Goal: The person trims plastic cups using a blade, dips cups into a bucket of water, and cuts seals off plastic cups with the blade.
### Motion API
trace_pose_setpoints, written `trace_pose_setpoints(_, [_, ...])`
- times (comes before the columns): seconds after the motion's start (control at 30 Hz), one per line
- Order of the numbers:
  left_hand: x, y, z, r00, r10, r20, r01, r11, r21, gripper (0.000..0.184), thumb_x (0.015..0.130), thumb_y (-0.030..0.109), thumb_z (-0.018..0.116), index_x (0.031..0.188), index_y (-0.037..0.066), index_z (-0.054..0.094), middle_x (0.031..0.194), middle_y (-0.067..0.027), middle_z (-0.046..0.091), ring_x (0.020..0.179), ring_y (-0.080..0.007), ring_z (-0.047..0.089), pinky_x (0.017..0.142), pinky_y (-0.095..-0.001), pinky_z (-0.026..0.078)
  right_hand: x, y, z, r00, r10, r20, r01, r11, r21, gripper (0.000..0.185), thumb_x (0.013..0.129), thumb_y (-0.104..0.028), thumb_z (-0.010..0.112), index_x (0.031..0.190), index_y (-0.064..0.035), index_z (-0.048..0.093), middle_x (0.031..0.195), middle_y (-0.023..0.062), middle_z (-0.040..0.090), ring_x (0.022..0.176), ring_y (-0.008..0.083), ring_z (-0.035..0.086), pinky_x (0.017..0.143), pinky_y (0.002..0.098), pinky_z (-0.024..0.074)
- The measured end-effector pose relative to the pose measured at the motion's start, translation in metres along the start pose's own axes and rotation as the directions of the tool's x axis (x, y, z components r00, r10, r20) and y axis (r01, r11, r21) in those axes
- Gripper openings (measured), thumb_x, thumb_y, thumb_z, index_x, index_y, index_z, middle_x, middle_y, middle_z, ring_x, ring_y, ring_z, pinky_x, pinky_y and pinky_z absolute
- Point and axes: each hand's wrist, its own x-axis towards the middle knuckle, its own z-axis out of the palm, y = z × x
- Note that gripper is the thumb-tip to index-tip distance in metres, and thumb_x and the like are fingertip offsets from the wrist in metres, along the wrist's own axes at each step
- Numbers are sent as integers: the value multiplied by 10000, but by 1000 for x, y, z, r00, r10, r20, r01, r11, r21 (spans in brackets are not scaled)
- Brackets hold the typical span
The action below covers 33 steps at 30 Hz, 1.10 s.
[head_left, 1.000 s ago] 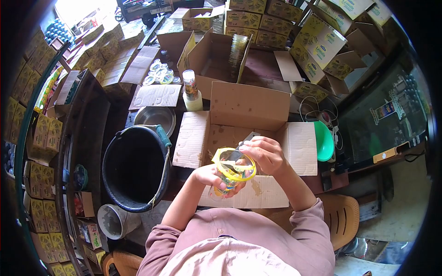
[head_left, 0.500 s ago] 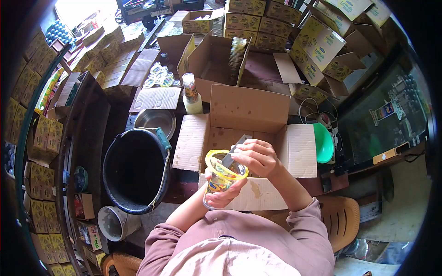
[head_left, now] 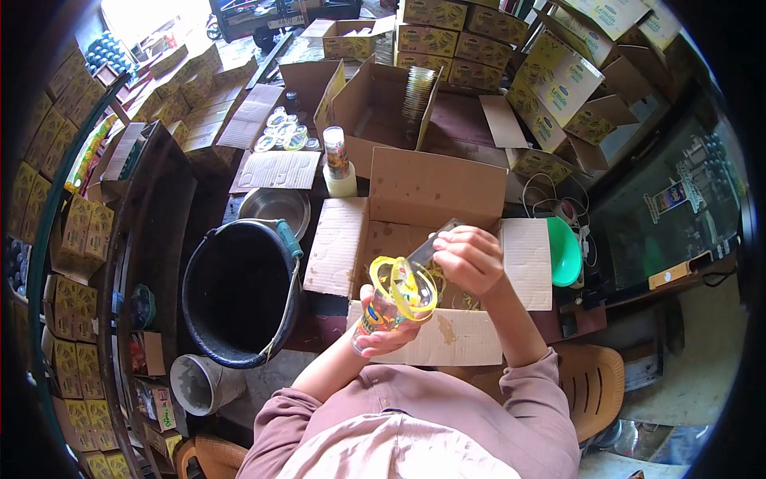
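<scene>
My left hand [head_left: 386, 342] is wrapped round a clear plastic cup [head_left: 378, 316] with a colourful printed side, tilted over the front of an open cardboard box [head_left: 435, 185]. Round the cup's mouth runs a yellow band [head_left: 381, 270], part of which stands loose from the rim in a loop. Between the fingers of my right hand [head_left: 471, 259] is a flat grey blade [head_left: 423, 253], its lower end close to the yellow band. Whether the blade touches the band cannot be made out. Thin yellow scraps [head_left: 471, 302] lie inside the box.
To the left stand a black bucket [head_left: 191, 299], a metal bowl [head_left: 297, 209] and a grey pail [head_left: 187, 383]. Behind are a printed cup [head_left: 335, 144] on a white stack, several round lids [head_left: 281, 132] and stacked cups [head_left: 417, 104] in a carton. A green bowl [head_left: 565, 254] sits right.
My right hand has moved right and slightly up with the blade, away from the cup. The yellow band now stands looser from the rim. The view has shifted slightly.
</scene>
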Motion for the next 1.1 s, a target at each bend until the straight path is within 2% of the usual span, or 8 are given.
trace_pose_setpoints(0.3, [-21, 0, 23, 905, 286, -316, -207, 943, 261, 640, 685, 193, 690, 1100, -88, 292, 790, -237, 507, 509, -258, 580, 479, -340, 544, -14, 22, -22, 982, 191, -7, -188, 958, -217, 190, 619, 60, 648, 735, -54, 551, 689, 52, 571, 663, 193, 584, 626, 314, 491])
trace_pose_setpoints(0.4, [-24, 25, 34, 365, 694, -620, 247, 570, 784, 583, 719, 274, 651, 1141, 23, 337, 830, -165, 529, 547, -209, 569, 444, -314, 494, -27, 30, -32, 893, 448, 42, -411, 852, -324, 196, 636, 72, 642, 754, -53, 548, 666, 70, 542, 625, 235, 546, 576, 330, 451])
trace_pose_setpoints(0.5, [-27, 46, 29, -68, 983, -170, 968, 107, 229, 614, 685, 356, 698, 1104, 42, 378, 876, -147, 558, 655, -189, 592, 612, -304, 481, -40, 31, -35, 770, 635, -71, -620, 716, -321, 205, 641, 83, 632, 789, -41, 564, 667, 75, 563, 617, 215, 571, 571, 314, 458])
trace_pose_setpoints(0.6, [-12, 45, 40, 64, 985, -162, 969, -22, 246, 565, 670, 242, 718, 1046, -22, 389, 1001, -229, 554, 899, -275, 590, 747, -339, 480, -65, 19, -28, 511, 856, -81, -859, 505, -81, 213, 648, 75, 638, 823, -38, 591, 662, 64, 596, 584, 148, 594, 567, 264, 455])
trace_pose_setpoints(0.7, [-2, 34, 43, 399, 914, -71, 896, -373, 243, 597, 628, 186, 738, 1081, -16, 407, 1044, -191, 541, 971, -301, 554, 791, -349, 467, -70, 2, -29, 441, 897, 19, -897, 442, -14, 216, 644, 56, 676, 825, -39, 606, 654, 34, 610, 595, 96, 582, 589, 234, 448])
trace_pose_setpoints(0.8, [-14, 32, 37, 492, 870, -16, 870, -492, 20, 646, 579, 143, 754, 1117, -4, 426, 1090, -157, 516, 1001, -313, 529, 842, -361, 441, -61, -8, -39, 457, 888, 52, -889, 455, 49, 229, 639, 59, 673, 833, -44, 607, 639, 50, 606, 599, 118, 596, 586, 233, 458])
trace_pose_setpoints(0.93, [-14, 26, 39, 471, 881, -40, 882, -469, 50, 660, 569, 131, 757, 1136, 11, 440, 1088, -143, 521, 995, -311, 524, 858, -364, 428, -40, -16, -53, 469, 861, 196, -881, 441, 169, 281, 642, 56, 693, 889, -50, 609, 694, 33, 618, 615, 91, 578, 599, 233, 468])
trace_pose_setpoints(1.1, [-4, 19, 46, 450, 885, -121, 892, -437, 117, 602, 569, 120, 752, 1099, 26, 482, 1029, -129, 566, 952, -303, 548, 826, -365, 440, -45, 2, -43, 379, 725, 576, -814, -35, 580, 375, 591, 96, 719, 914, -63, 615, 925, 60, 603, 672, 42, 526, 608, 190, 452])
